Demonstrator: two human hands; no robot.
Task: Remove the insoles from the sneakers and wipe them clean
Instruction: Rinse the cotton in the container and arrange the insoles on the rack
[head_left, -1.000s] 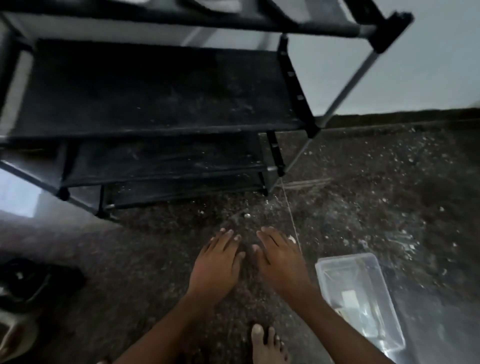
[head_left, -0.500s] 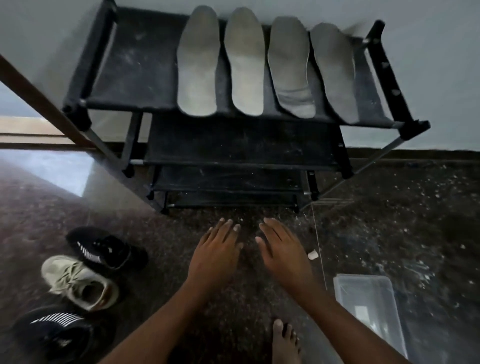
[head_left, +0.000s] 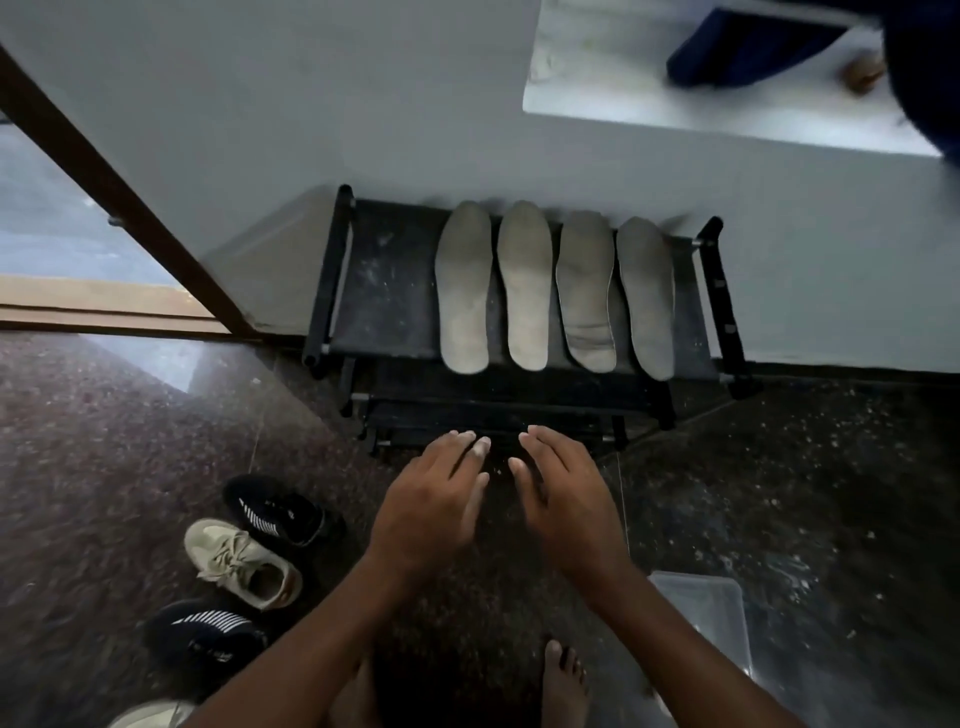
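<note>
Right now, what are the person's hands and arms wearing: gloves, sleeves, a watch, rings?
Nothing shows. The left hand and right hand are bare, with no gloves, rings or bands. The left forearm and right forearm are uncovered down to the frame's edge, with no cuff, watch or bracelet. The fingernails look short.

Dim in here, cool grey daylight coming from the doorway on the left. Pale glare on the polished floor near it. Insoles catch soft, even light; the rack below them sinks to black. Blue shape top right smeared. Door frame leans with the wide lens.
</note>
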